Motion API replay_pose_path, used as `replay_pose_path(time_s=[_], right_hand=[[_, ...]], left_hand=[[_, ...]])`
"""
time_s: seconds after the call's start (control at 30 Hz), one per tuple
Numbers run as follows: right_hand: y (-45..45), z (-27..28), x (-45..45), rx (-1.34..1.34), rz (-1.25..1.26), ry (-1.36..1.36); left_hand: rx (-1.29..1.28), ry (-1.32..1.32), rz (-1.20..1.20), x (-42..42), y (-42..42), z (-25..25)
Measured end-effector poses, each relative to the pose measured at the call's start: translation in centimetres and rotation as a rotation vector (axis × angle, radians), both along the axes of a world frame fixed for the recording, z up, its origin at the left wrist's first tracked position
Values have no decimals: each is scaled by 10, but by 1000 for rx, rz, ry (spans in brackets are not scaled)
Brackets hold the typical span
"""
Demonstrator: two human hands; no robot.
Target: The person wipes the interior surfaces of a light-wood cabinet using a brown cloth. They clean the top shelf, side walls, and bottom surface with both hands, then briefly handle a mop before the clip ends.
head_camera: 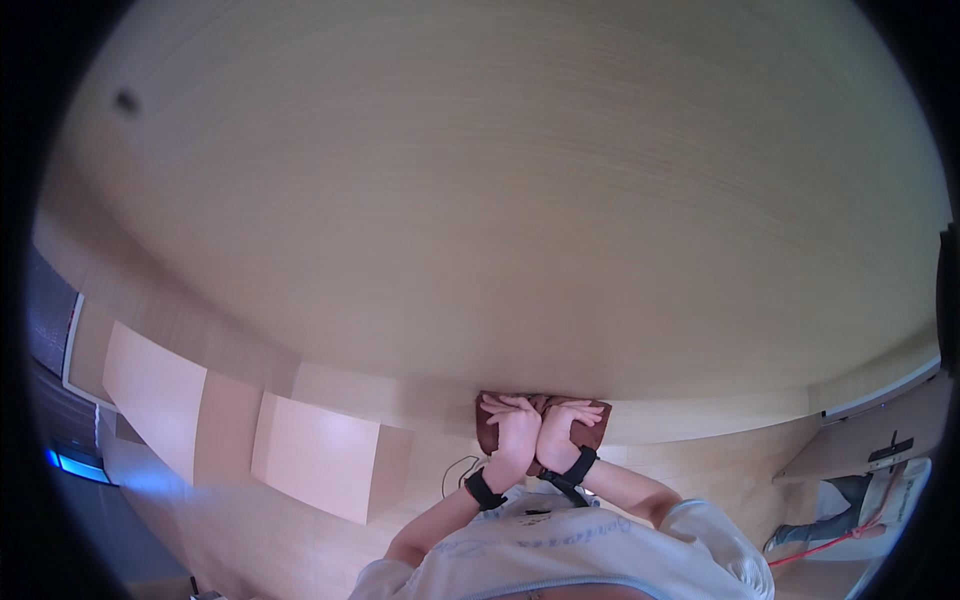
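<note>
A brown piece of cloth or soft leather (600,435) is spread before my chest, close below the edge of a broad wood-grain surface. My left hand (514,431) lies on its left half, with the fingers stretched outward to the left. Beside it, my right hand (559,435) is on the other half, its fingers pointing right. The two hands nearly meet in the middle, where the material is bunched into folds and appears pinched. The thumbs are mostly hidden. A black band circles each wrist.
The wood-grain surface (480,210) fills most of the view. Pale box-shaped units (315,454) stand on the floor at left. A thin dark cable (448,474) shows near my left wrist. At far right are a door with a black handle (891,450), a person's leg (817,521) and a red cord (817,551).
</note>
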State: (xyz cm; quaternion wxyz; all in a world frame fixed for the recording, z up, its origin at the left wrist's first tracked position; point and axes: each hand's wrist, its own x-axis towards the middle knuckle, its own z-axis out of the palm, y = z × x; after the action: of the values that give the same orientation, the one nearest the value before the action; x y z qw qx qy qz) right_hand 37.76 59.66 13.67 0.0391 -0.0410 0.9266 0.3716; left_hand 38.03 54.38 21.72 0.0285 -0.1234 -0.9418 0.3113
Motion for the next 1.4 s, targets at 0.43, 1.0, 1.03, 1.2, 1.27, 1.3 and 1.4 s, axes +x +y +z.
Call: replay_pose_path(time_s=[0.43,1.0,1.03,1.2,1.27,1.3,1.4], right_hand=[[7,4,-1,84,-121,-17],[1,39,-3,381,-474,-122],[0,42,-3,351,-484,-111],[-1,58,-3,318,-477,-131],[-2,55,-5,305,-514,-147],[-2,55,-6,302,-528,-159],[-1,54,-5,251,-514,-127]], left_hand=[[-241,9,-41,-4,6,-16],[-295,-42,-192,-18,-1,-41],[-298,-22,-176,-19,-1,-48],[-302,-74,-191,-17,2,-41],[-294,-66,-183,-16,4,-28],[-305,-59,-180,-15,4,-26],[-319,-72,-186,-13,6,-11]])
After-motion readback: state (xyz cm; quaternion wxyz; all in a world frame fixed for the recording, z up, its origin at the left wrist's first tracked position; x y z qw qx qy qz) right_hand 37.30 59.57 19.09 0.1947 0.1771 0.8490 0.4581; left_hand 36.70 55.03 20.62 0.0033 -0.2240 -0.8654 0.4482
